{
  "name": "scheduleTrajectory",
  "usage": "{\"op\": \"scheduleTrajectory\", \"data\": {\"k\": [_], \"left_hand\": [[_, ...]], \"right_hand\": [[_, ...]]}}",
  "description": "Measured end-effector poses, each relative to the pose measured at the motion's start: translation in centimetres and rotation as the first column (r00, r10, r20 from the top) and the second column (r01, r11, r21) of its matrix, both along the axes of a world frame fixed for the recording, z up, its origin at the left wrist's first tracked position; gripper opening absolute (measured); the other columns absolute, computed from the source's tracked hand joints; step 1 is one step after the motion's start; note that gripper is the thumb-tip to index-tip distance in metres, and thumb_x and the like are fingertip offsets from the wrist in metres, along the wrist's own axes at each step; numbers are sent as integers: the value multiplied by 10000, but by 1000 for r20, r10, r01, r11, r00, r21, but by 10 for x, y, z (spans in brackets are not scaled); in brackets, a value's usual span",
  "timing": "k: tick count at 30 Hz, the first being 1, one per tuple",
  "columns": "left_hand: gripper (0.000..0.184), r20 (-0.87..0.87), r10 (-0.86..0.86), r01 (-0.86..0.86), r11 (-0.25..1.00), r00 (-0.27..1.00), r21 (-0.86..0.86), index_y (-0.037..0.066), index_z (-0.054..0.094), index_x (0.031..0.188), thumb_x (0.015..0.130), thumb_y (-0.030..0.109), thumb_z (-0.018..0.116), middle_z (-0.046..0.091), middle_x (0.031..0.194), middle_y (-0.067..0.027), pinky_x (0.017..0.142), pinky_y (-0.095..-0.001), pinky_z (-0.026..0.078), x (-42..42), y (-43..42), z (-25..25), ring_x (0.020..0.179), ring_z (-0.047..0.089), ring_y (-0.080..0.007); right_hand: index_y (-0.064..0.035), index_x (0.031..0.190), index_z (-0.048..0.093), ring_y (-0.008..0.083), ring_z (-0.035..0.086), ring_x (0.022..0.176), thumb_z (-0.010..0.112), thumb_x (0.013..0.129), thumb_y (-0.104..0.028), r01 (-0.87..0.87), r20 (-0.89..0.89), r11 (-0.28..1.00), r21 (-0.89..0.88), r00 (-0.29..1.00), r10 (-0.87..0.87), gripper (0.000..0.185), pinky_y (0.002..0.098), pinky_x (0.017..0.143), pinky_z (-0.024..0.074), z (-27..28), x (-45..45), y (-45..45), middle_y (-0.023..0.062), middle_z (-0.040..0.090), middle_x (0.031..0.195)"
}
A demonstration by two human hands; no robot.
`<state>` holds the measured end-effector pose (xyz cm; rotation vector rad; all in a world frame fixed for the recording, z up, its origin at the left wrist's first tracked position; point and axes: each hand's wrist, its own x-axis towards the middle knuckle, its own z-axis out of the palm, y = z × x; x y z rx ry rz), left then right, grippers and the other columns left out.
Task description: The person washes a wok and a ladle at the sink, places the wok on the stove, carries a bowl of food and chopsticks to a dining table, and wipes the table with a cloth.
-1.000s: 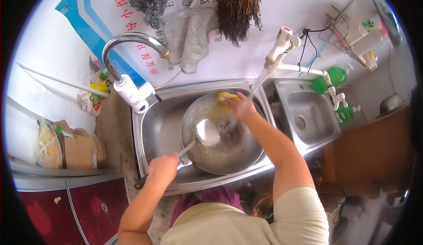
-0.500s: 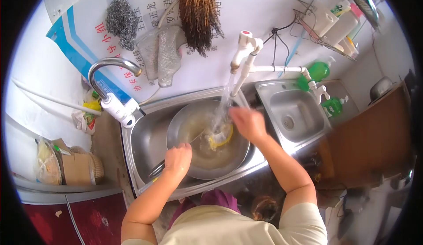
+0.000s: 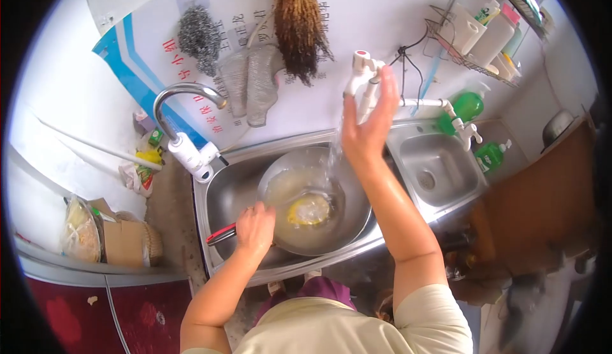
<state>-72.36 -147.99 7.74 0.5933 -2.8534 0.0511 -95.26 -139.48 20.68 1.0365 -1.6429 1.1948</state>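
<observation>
A wide metal wok (image 3: 290,242) sits in the large steel sink, with cloudy water in it. In the water lies a round whitish thing with a yellow edge (image 3: 310,209); its kind is unclear. My left hand (image 3: 255,228) is closed around a red-and-black handle (image 3: 222,234) by the wok's left rim. What that handle belongs to is partly hidden by the hand. My right hand (image 3: 368,134) is raised at the white tap (image 3: 364,67), its fingers stretched out and apart, fingertips near the tap's knob; contact is hard to tell. Water falls from the tap into the wok.
Left of the wok stands a curved chrome faucet (image 3: 191,89). A smaller sink (image 3: 440,163) adjoins on the right, with green soap bottles (image 3: 489,156) beside it. A steel-wool scrubber (image 3: 199,38) and a straw brush (image 3: 299,29) hang on the wall.
My right hand has risen from above the wok to the tap. The yellow-edged thing now lies lower in the wok. My left hand keeps its grip, with more of the red handle showing.
</observation>
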Motion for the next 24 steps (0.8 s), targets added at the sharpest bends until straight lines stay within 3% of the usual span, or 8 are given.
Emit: {"op": "scheduleTrajectory", "data": {"k": [5, 8, 12, 16, 18, 20, 22, 24], "left_hand": [[118, 13, 53, -54, 998, 998, 18, 85, 622, 793, 699, 90, 551, 540, 739, -95, 628, -379, 462, 15, -8, -5, 712, 588, -275], [131, 5, 41, -41, 999, 999, 21, 84, 622, 807, 691, 85, 562, 539, 746, -91, 650, -381, 454, 19, -8, -7, 742, 584, -272], [161, 7, 23, -23, 999, 1000, 25, 85, 626, 822, 668, 60, 586, 538, 760, -88, 673, -379, 441, 18, -7, -2, 780, 576, -262], [79, -48, -27, 26, 999, 998, -26, 78, 610, 758, 695, 81, 563, 532, 743, -91, 675, -369, 441, 16, -9, 2, 755, 575, -255], [62, -60, -37, 34, 999, 998, -43, 75, 603, 729, 713, 101, 549, 530, 734, -93, 680, -370, 443, 16, -9, 5, 746, 576, -254], [62, -45, -25, 23, 999, 999, -39, 76, 606, 733, 712, 102, 554, 531, 739, -91, 694, -376, 441, 16, -8, 8, 754, 576, -254], [62, -35, -1, 1, 1000, 999, -20, 78, 609, 735, 717, 99, 553, 536, 748, -90, 690, -383, 434, 19, -13, 7, 764, 577, -255], [61, -6, 39, -39, 999, 999, -11, 79, 610, 736, 724, 97, 553, 539, 757, -91, 684, -389, 426, 24, -18, 9, 772, 579, -256]], "right_hand": [[49, 1372, 172, 384, 259, 1295, 626, 724, -28, -280, 229, 953, 116, 941, 249, 795, 402, 1060, 226, 4, -5, -6, 263, 267, 1382], [38, 1379, 164, 380, 223, 1315, 640, 707, -33, -275, 209, 913, 299, 953, 219, 827, 404, 1065, 219, 8, 2, -7, 263, 225, 1406], [11, 1391, 157, 385, 220, 1316, 654, 682, -30, -282, 137, 888, 364, 959, 249, 868, 412, 1055, 243, 6, -5, -4, 267, 224, 1407], [14, 1351, 264, 384, 345, 1245, 642, 689, -22, -222, 42, 921, 319, 974, 221, 763, 427, 1005, 310, -11, 7, 8, 242, 340, 1352], [-10, 1223, 455, 358, 477, 1122, 640, 707, -51, -248, 116, 885, 394, 969, 219, 549, 439, 931, 382, -42, 31, 14, 198, 501, 1209], [-36, 1072, 572, 329, 558, 989, 625, 751, -146, -435, 330, 647, 626, 900, 286, 344, 441, 839, 443, -83, 45, 22, 154, 595, 1040], [-72, 991, 622, 303, 589, 903, 600, 783, -266, -431, 474, 298, 852, 876, -88, 285, 421, 777, 471, -97, 66, 29, 136, 622, 932], [-124, 1068, 600, 316, 576, 943, 593, 785, -336, -517, 559, 212, 829, 764, -323, 354, 413, 780, 477, -126, 63, 32, 138, 603, 1018]]}}
